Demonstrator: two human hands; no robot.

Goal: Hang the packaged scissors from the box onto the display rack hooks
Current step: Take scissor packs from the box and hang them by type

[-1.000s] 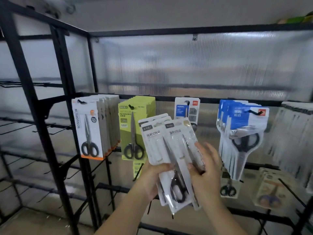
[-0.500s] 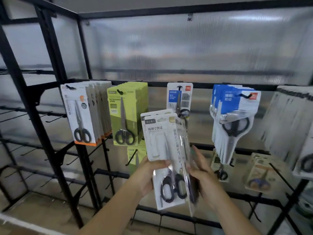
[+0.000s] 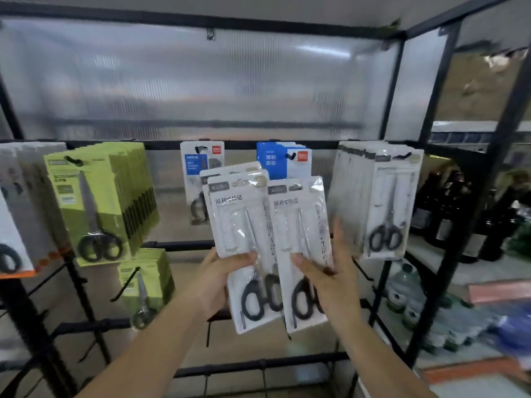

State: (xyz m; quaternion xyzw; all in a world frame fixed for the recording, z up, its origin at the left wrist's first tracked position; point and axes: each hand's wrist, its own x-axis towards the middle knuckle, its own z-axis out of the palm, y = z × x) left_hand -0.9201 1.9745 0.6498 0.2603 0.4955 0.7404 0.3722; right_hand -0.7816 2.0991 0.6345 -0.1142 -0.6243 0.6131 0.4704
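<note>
Two white scissor packs held up mid-frame, in front of the black display rack [image 3: 201, 245]. Left pack [image 3: 241, 225] sits at the front of a small stack, at least one more pack edge showing behind its top; left hand [image 3: 221, 280] grips it from the left side, thumb curled across the clear front, black scissor handles below the thumb. Right pack [image 3: 298, 225] is just beside it, edges overlapping; right hand [image 3: 330, 277] pinches it, thumb on the front, fingers straight up behind its right edge. Both packs upright, slightly tilted, not on any hook.

Behind the packs: one white-blue pack [image 3: 198, 165] on a hook, and a blue-topped bunch [image 3: 284, 159] on the next hook. To the right, a full hook of white packs [image 3: 385, 202] of the same look, near the right hand. To the left, a thick row of green packs [image 3: 97, 202], a smaller green bunch [image 3: 146, 285] one rail lower, and white-orange packs [image 3: 17, 225] at the far left edge. Frosted panel [image 3: 201, 81] backs the rack. Dark bottles [image 3: 448, 214] on shelving at right, blurred.
</note>
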